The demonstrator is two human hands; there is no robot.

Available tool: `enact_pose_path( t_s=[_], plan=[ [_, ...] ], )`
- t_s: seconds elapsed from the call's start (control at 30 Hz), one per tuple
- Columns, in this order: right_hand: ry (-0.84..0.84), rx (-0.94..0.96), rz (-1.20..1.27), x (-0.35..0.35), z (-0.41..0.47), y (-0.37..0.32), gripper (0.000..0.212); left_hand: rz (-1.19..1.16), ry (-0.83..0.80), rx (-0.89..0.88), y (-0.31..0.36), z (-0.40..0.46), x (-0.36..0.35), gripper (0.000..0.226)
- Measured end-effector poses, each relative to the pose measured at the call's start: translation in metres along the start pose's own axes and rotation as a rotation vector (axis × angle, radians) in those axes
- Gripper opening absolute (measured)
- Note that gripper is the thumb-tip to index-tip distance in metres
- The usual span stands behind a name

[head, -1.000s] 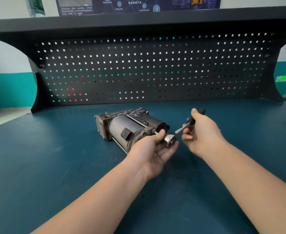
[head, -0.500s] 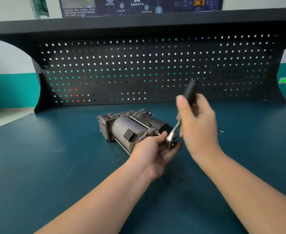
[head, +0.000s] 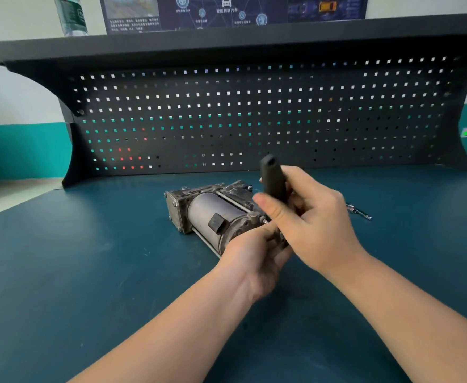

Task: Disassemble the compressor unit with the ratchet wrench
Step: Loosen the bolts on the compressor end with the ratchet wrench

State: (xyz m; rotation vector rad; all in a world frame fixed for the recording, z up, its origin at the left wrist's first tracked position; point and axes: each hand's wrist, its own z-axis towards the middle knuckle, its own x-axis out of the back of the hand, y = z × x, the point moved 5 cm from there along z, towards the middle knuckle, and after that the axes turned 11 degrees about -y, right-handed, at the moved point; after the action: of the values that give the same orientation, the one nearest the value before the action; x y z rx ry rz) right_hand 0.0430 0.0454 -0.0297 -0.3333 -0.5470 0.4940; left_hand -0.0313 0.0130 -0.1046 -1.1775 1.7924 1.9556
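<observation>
- Head view: the compressor unit (head: 213, 214) lies on its side near the middle of the desk (head: 88, 272), closer to the back edge than the front. It is a dull grey metal cylinder with a square cast end plate on the left, long thin rods along its length, and a small black block on its flank.
- The desk surface is a matte dark teal mat with faint scuffs.
- The left hand (head: 254, 258) is at the unit's near right end, its fingers curled around the fitting there; what lies under them is hidden.
- The right hand (head: 309, 217) grips the ratchet wrench (head: 273, 178), fingers wrapped round its black, rounded, rubbery handle, which stands nearly upright. The wrench head is covered by the hands.
- A small bright metal piece (head: 360, 212) lies on the desk right of the hands, apart from them.
- A black perforated steel back panel (head: 254, 111) with square holes rises from the back edge; a shelf (head: 226, 37) above carries a clear plastic bottle (head: 70, 15).
</observation>
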Motion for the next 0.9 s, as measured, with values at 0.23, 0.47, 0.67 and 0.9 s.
enact_pose_path(
  t_s=[0.23, 0.47, 0.67, 0.9],
  plan=[
    [0.367, -0.455, 0.333, 0.022, -0.003, 0.04, 0.024, -0.065, 0.047, -0.001, 0.003, 0.0, -0.001, 0.025],
    [0.57, -0.941, 0.875, 0.011, -0.022, 0.077, 0.028, -0.061, 0.069, -0.004, 0.002, 0.0, 0.001, 0.014],
    [0.077, -0.114, 0.074, 0.008, 0.002, 0.007, 0.015, -0.027, 0.004, -0.015, -0.003, 0.001, 0.0, 0.011],
    [0.225, -0.265, 0.096, 0.011, 0.001, 0.019, 0.021, -0.03, 0.022, -0.022, -0.001, 0.001, 0.001, 0.01]
  ],
)
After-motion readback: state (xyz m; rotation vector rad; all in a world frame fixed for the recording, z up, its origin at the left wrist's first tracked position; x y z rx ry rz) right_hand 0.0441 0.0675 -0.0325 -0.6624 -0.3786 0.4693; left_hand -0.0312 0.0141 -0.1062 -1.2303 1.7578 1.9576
